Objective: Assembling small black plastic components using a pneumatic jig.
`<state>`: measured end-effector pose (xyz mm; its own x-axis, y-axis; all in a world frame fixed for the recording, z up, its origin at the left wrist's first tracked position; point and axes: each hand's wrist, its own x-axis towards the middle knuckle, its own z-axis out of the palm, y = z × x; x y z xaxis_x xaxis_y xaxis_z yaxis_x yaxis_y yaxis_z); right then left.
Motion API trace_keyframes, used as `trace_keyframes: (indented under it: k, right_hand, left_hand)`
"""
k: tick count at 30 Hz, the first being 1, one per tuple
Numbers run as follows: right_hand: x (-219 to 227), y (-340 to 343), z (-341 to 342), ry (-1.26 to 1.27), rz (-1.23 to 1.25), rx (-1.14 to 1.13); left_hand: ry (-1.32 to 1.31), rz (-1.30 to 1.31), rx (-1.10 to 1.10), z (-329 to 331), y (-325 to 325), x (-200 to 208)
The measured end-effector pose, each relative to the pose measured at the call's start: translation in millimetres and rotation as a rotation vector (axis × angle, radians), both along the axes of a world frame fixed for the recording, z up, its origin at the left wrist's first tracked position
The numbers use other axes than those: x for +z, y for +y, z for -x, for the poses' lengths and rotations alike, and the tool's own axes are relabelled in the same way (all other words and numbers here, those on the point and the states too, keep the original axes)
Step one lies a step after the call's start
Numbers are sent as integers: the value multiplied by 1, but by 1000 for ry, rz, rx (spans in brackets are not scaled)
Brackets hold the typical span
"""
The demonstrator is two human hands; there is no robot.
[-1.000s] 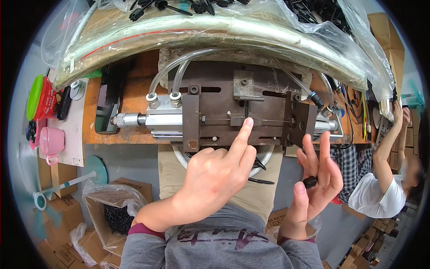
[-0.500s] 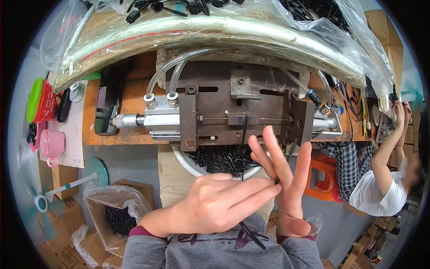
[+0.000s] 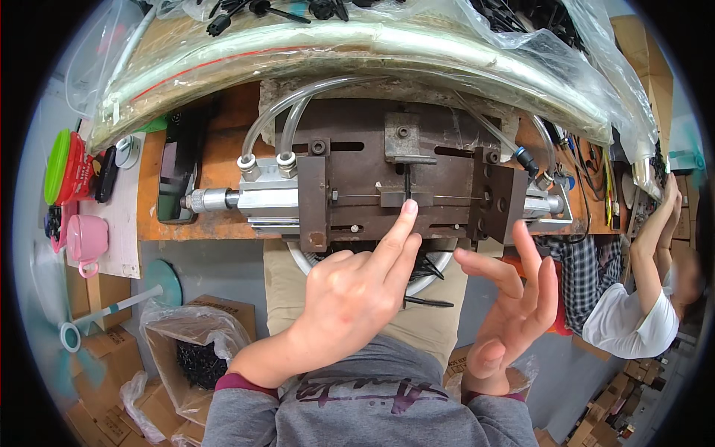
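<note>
Presumably seating: fingertip [image 3: 410, 208] at rod [image 3: 407, 180]; left hand [image 3: 354, 290] grasping second rod [image 3: 433, 302], right hand [image 3: 514, 305] empty, loose; next calls for finger clearance.

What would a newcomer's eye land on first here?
The brown metal fixture at centre, where the index fingertip of the left hand meets a thin black rod. The right hand is open in front of the fixture's right end. Far left, a pink cup stands out.
</note>
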<state>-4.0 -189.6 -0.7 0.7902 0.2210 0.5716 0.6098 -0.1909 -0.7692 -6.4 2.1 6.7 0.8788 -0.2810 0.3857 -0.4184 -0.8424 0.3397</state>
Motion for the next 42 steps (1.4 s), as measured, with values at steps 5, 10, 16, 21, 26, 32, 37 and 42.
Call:
trace_keyframes:
  k: [5,10,16,21,26,32,37,42]
  right_hand:
    - [16,4,3,175,24,-4]
    - [17,18,11,579,-198,34]
    - [20,14,-5,796,-532,93]
    - [20,17,-9,930,-660,247]
    - [20,21,-8,881,-547,224]
    - [28,29,-7,819,-491,202]
    - [17,18,0,715,-462,43]
    - [13,19,9,737,-457,43]
  left_hand:
    - [29,-6,11,1,-1,1]
    - [100,226,6,4,-4,9]
    - [487,749,-102,20,11,17]
    - [733,1044,-95,35,10,14]
    - [919,1243,-135,38,14,20]
    - [646,1282,-122,40,27,20]
    - [-300,978,145,-5,90,54]
    - [-925,596,356,-64,199,139]
